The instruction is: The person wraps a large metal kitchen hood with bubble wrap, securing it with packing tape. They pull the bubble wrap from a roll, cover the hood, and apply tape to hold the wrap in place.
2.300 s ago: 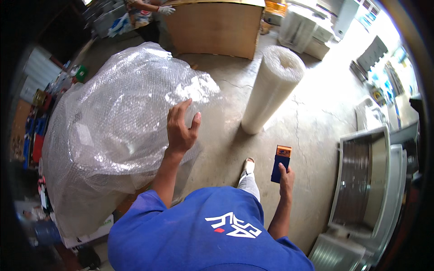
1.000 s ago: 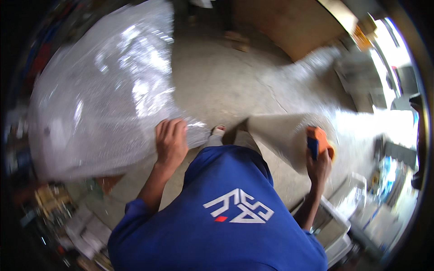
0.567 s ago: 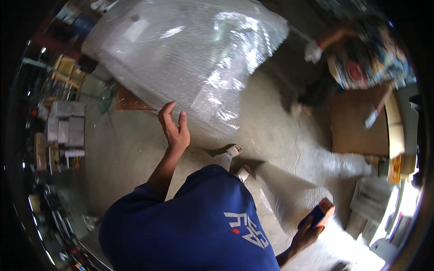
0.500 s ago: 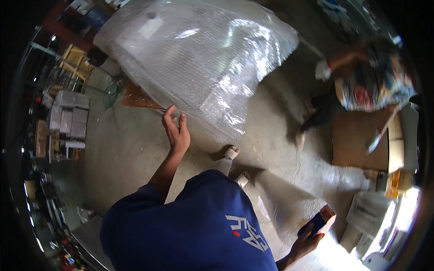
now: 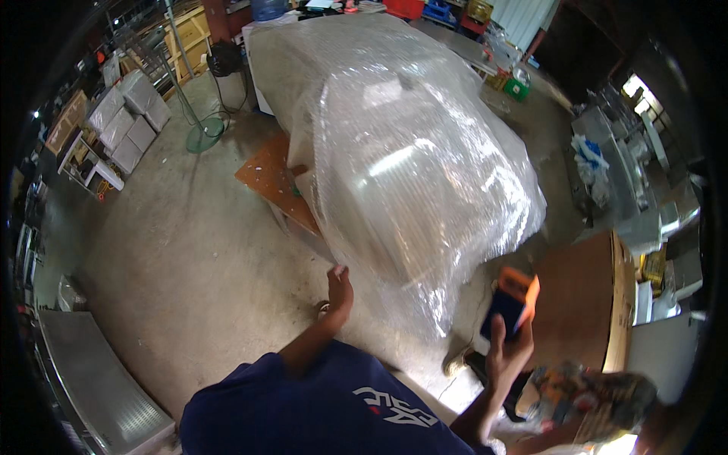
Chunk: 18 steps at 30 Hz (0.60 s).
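Note:
A large sheet of clear bubble wrap (image 5: 425, 174) is draped over a bulky load in front of me, and its loose lower corner hangs down toward the floor. My left hand (image 5: 340, 294) is closed at the sheet's near left edge, its fingertips pinched there. My right hand (image 5: 509, 350), raised to the right of the hanging corner, grips an orange-and-dark-blue block-shaped tool (image 5: 510, 302); its exact kind is unclear. A brown board (image 5: 265, 168) sticks out from under the wrap on the left.
At the lower right bends another person (image 5: 591, 398), close to a big cardboard box (image 5: 580, 296). Wrapped grey packages (image 5: 129, 121) are stacked at the far left, near a stand with a round green base (image 5: 205, 135). A metal-topped bench (image 5: 106, 379) stands at lower left.
My view has swung upward and right. My right hand has lifted the tool from low at my side to beside the wrap. The other person has bent lower, nearer my right arm.

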Available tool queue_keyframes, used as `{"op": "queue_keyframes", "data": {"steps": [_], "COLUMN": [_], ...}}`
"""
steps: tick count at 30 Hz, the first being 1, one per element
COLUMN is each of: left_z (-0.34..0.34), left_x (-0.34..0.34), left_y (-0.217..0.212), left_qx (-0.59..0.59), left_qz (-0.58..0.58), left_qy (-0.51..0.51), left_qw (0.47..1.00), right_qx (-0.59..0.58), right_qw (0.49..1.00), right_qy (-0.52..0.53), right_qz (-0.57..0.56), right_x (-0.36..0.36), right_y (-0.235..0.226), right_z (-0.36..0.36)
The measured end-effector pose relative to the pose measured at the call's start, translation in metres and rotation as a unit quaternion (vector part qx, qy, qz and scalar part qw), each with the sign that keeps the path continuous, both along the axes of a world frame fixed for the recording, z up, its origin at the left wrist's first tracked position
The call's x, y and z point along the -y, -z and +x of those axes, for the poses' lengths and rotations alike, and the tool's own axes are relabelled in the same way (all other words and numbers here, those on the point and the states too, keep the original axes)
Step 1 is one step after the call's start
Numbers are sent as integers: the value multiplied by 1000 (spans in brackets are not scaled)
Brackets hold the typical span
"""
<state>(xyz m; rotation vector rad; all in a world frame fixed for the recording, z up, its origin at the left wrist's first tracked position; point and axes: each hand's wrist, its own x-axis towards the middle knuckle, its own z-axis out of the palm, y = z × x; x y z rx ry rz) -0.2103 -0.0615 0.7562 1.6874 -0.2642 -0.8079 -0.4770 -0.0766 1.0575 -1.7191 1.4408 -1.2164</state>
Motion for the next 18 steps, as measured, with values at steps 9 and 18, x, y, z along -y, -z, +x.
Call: {"op": "queue_keyframes", "data": {"steps": [9, 18], "left_z": [-16, -27], "left_x": [-43, 27], "left_y": [94, 120], "left_qx": [157, 74], "left_qz": [5, -3], "left_qy": [204, 59], "left_qw": [966, 996], "right_qx": [-255, -431], "right_qw": [883, 837], "right_qy": [-249, -200], "right_qz": [-306, -271], "right_x": [255, 398], "right_y": [-113, -79], "right_z": [331, 473]}}
